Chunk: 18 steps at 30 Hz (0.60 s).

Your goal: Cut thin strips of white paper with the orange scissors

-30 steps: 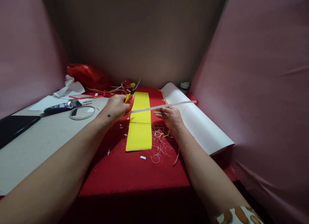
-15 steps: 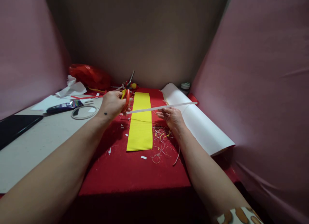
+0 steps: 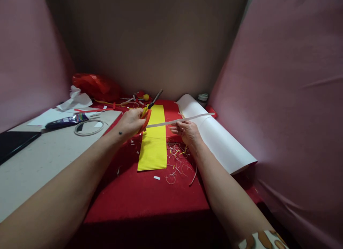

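Threads [image 3: 177,151] and roll [image 3: 214,134] lay beside yellow card [image 3: 152,154], left hand [image 3: 131,122] gripped scissors [image 3: 146,121], right hand [image 3: 190,132] pinched strip [image 3: 193,117], blades had tipped rightward

Behind the red-covered table [image 3: 150,202] stands a plain grey-brown wall [image 3: 150,38]. One pink sheet [image 3: 24,55] flanks the table's left, another pink sheet [image 3: 289,98] its right. Light is dim, darkest below the table.
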Motion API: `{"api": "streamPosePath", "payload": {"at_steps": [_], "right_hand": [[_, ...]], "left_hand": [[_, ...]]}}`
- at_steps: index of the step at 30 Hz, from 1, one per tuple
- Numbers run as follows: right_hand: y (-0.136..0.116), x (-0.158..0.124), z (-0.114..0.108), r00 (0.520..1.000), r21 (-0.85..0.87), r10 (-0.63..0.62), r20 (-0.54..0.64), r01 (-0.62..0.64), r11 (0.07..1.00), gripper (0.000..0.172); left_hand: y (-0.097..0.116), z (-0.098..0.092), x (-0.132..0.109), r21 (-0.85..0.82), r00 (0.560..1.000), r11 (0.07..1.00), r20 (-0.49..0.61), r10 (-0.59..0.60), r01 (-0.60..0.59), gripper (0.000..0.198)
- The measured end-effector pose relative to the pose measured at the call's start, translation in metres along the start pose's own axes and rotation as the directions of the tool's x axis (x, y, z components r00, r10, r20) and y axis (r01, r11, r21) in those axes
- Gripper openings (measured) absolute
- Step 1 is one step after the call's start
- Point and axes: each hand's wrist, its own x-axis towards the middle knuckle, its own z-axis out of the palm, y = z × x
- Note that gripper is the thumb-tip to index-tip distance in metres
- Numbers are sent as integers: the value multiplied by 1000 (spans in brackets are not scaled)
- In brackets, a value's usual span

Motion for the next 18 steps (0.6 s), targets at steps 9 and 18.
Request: {"api": "streamPosePath", "payload": {"at_steps": [9, 18], "right_hand": [[0, 1, 1, 1000, 27, -13, -9, 13, 1000, 9], [1, 4, -1, 1000, 68, -18, 13, 17, 998, 11]], "left_hand": [[10, 2, -8, 490, 979, 848, 91, 180, -201, 7], [14, 8, -13, 571, 960, 781, 249, 129, -253, 14]]}}
